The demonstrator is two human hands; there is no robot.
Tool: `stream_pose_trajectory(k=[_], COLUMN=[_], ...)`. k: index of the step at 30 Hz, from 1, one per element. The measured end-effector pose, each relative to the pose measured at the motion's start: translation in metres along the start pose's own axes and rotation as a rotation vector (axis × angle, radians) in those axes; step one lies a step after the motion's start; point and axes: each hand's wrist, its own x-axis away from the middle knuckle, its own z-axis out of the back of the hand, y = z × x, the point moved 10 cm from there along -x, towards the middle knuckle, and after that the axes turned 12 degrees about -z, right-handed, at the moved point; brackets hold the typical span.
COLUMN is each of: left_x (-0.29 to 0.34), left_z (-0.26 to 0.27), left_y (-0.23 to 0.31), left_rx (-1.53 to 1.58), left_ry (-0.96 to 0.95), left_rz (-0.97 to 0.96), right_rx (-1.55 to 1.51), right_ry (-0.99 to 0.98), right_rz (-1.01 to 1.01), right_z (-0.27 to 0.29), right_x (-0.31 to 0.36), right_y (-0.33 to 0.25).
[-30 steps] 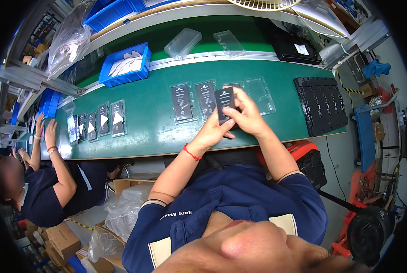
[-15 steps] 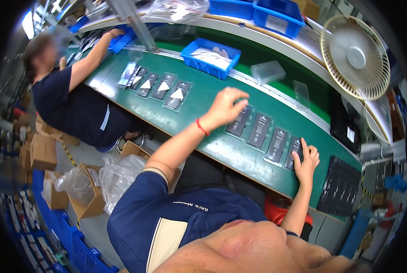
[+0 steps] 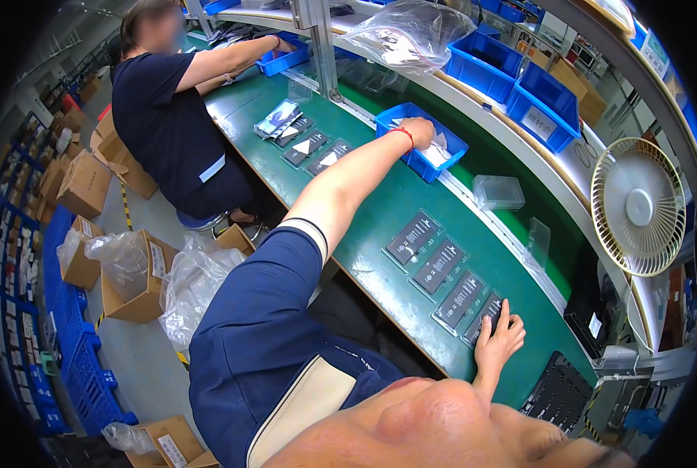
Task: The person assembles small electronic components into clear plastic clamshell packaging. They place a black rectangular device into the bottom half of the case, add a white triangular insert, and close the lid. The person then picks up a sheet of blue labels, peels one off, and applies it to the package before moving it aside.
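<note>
My left hand (image 3: 419, 132) reaches down into a blue bin (image 3: 445, 171) of white paper pieces (image 3: 437, 151); its fingertips are hidden among them. My right hand (image 3: 501, 342) rests at the near end of a row of flat black phone batteries in clear plastic trays. Its fingers are spread, with thumb and forefinger touching the nearest battery (image 3: 482, 321). Alongside lie three more: one battery (image 3: 458, 299), another battery (image 3: 439, 267) and the farthest battery (image 3: 412, 239). Farther left, batteries (image 3: 306, 147) bearing white triangular pieces lie partly behind my left forearm.
Shiny packets (image 3: 278, 119) lie beyond the triangle-marked batteries. A co-worker (image 3: 161, 117) sits at the left, reaching into another blue bin (image 3: 290, 61). A clear plastic box (image 3: 498, 192) and a fan (image 3: 637, 207) stand along the back; a black tray (image 3: 559, 394) is near my right arm.
My left hand has moved from above the farthest battery, away to the blue bin, and now dips inside it. My right hand stays on the nearest battery. The view has shifted.
</note>
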Motion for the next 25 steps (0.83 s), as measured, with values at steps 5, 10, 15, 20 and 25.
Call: stream_pose_trajectory(k=[5, 10, 15, 20, 25], left_x=[0.010, 0.016, 0.011, 0.002, -0.001], left_z=[0.018, 0.024, 0.010, -0.002, 0.000], left_y=[0.000, 0.001, -0.001, 0.001, 0.001], left_rx=[0.022, 0.034, -0.023, -0.072, -0.037], left_ry=[0.228, 0.293, 0.221, 0.053, 0.111], left_rz=[-0.044, -0.151, -0.179, -0.161, -0.187], right_rx=[0.000, -0.015, -0.021, -0.021, -0.022], right_ry=[-0.006, -0.013, -0.011, 0.006, -0.025], right_rz=[-0.003, -0.016, -0.014, -0.006, -0.022], right_z=[0.000, 0.001, 0.000, 0.001, -0.001], right_x=[-0.001, -0.001, -0.002, -0.001, -0.001], right_y=[-0.001, -0.002, 0.000, 0.001, 0.002])
